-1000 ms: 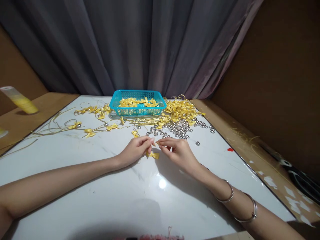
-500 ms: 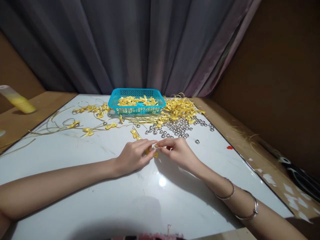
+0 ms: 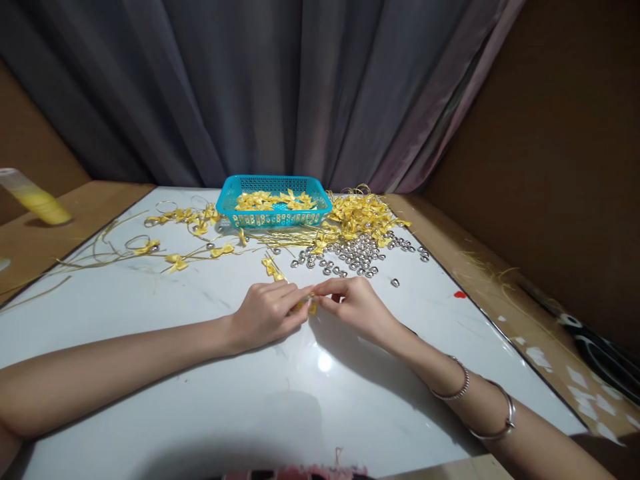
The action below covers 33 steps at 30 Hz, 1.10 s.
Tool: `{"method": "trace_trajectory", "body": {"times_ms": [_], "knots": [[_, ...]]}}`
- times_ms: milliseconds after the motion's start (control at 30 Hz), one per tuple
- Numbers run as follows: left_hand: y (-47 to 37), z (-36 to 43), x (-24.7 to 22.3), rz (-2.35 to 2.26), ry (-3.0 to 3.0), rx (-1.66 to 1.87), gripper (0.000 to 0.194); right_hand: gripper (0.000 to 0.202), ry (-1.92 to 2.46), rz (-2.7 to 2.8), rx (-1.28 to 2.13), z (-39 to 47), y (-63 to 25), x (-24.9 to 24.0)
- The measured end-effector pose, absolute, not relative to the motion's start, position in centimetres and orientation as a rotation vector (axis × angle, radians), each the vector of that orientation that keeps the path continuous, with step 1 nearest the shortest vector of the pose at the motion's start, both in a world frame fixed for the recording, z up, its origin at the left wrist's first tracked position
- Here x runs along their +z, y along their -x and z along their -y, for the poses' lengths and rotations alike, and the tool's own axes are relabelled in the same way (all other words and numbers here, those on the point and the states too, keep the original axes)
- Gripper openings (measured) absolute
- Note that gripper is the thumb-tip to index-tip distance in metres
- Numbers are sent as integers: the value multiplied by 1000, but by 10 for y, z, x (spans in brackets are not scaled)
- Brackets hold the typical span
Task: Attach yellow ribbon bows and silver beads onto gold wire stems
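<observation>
Ahead, a basket holds yellow bows; left hand and right hand pinch something yellow.

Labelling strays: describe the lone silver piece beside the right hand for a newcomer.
On the white tabletop, find the turquoise basket, then the silver cluster in front of it, to the right. The lone silver piece lies off the cluster's near side, to the right of the right hand. Unlike the clustered ones, it sits alone.

On the white table before me sit a blue basket, a heap of yellow bows, gold cords, scattered silver beads and a small red scrap.
</observation>
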State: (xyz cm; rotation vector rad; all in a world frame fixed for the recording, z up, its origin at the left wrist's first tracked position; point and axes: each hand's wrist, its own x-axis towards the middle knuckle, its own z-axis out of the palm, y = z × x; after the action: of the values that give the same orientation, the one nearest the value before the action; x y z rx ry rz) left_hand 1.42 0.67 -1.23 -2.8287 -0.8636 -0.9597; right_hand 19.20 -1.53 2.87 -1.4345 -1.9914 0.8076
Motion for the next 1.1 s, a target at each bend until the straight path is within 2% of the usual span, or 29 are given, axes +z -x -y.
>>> {"method": "trace_trajectory", "body": {"times_ms": [300,800,933,1100], "knots": [[-14,-9,-15,747,2784,-1047,23,22,1469,1988,840,16,-192,27],[-15,-9,-11,840,3086,-1134,19,25,1542,2103,792,15,-194,24],[-15,-13,-8,1037,3250,-1206,16,26,1535,2109,821,14,-194,24],[-16,-22,-2,1546,3561,-1192,20,25,1473,2114,841,11,-195,24]]}}
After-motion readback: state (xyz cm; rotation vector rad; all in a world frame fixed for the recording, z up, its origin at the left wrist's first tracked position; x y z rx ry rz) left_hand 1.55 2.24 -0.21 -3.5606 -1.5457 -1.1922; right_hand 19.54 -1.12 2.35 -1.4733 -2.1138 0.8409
